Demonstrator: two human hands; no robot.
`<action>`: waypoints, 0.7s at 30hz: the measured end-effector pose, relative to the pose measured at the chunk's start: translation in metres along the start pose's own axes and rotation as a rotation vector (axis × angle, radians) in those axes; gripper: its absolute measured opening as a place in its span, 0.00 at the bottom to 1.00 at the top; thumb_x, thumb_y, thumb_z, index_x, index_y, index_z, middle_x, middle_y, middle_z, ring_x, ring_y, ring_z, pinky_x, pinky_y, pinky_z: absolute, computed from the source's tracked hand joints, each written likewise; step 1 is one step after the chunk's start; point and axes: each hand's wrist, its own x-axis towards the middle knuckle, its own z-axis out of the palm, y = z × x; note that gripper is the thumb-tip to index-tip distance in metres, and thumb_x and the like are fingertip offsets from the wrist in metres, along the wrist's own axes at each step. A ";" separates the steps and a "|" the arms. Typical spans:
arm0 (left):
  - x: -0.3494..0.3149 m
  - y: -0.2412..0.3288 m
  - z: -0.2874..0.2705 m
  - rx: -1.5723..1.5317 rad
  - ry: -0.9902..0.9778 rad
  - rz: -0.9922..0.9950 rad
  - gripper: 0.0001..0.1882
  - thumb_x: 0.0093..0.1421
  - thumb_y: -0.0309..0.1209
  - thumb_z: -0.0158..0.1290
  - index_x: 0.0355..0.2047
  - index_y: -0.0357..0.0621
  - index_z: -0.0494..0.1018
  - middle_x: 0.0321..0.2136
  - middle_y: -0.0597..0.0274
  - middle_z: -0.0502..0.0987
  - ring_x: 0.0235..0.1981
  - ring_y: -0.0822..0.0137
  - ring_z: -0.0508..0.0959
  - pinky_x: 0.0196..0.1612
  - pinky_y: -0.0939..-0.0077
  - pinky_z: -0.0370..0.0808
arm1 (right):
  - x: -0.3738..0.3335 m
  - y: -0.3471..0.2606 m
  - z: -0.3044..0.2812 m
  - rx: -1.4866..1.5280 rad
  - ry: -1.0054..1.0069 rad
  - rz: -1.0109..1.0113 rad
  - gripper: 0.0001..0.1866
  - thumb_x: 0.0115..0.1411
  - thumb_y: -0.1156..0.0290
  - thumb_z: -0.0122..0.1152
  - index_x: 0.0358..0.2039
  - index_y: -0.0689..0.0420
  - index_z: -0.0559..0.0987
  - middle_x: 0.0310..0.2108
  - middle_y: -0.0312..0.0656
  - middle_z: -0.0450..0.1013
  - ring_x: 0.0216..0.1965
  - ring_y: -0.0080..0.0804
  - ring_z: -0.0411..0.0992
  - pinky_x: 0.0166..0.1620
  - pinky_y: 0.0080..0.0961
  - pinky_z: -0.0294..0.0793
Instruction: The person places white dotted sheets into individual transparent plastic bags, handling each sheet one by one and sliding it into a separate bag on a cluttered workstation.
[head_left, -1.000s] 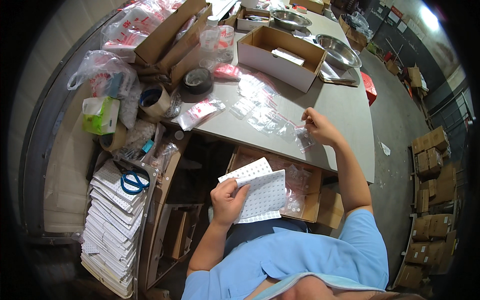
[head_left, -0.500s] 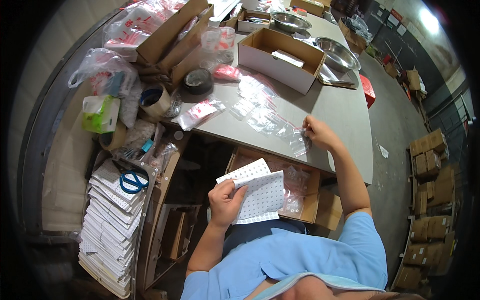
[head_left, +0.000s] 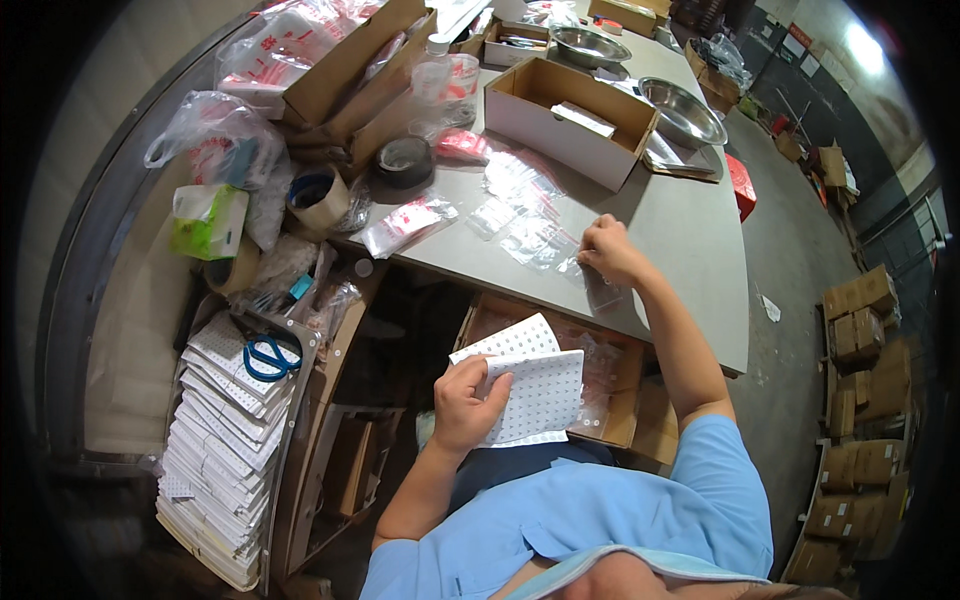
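Over my lap, my left hand (head_left: 469, 405) grips a few white sheets (head_left: 535, 392) printed with rows of small grey marks, which look like sticker sheets. Its thumb presses on the front sheet. My right hand (head_left: 612, 250) is at the table, thumb and fingers pinched together at the edge of the small clear zip bags (head_left: 535, 240); what lies between its fingertips is hidden. The bags overlap in a loose row across the tabletop. Below the table edge, an open drawer (head_left: 632, 405) holds more clear bags with small pieces in them.
A white cardboard box (head_left: 560, 135) and a steel bowl (head_left: 684, 112) stand on the table (head_left: 690, 260). Black tape (head_left: 404, 162) and a bundle of bags (head_left: 408, 225) lie to the left. Blue scissors (head_left: 270, 358) rest on stacked sheets (head_left: 215, 450). Cartons (head_left: 850, 460) line the right.
My right hand has moved a little left and away from me along the bags, fingers still pinched. The left hand and its sheets have shifted slightly right.
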 end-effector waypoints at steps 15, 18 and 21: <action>0.005 0.013 0.008 0.269 -0.226 0.477 0.12 0.45 0.18 0.58 0.33 0.39 0.77 0.35 0.60 0.79 0.35 0.55 0.80 0.37 0.66 0.76 | -0.093 -0.111 -0.031 0.381 -0.263 -0.529 0.13 0.53 0.74 0.64 0.40 0.59 0.77 0.36 0.46 0.73 0.40 0.47 0.72 0.41 0.37 0.73; 0.003 0.019 0.006 0.339 -0.265 0.481 0.10 0.46 0.18 0.57 0.32 0.39 0.77 0.34 0.61 0.79 0.35 0.56 0.79 0.37 0.66 0.75 | -0.100 -0.115 -0.035 0.276 -0.199 -0.565 0.12 0.52 0.75 0.65 0.38 0.59 0.77 0.34 0.46 0.72 0.39 0.47 0.72 0.40 0.37 0.73; 0.005 0.019 0.005 0.330 -0.278 0.502 0.10 0.47 0.19 0.57 0.32 0.40 0.76 0.34 0.61 0.79 0.34 0.56 0.79 0.37 0.66 0.75 | -0.103 -0.117 -0.035 0.309 -0.160 -0.552 0.11 0.50 0.76 0.65 0.36 0.59 0.76 0.33 0.45 0.72 0.37 0.47 0.72 0.40 0.37 0.73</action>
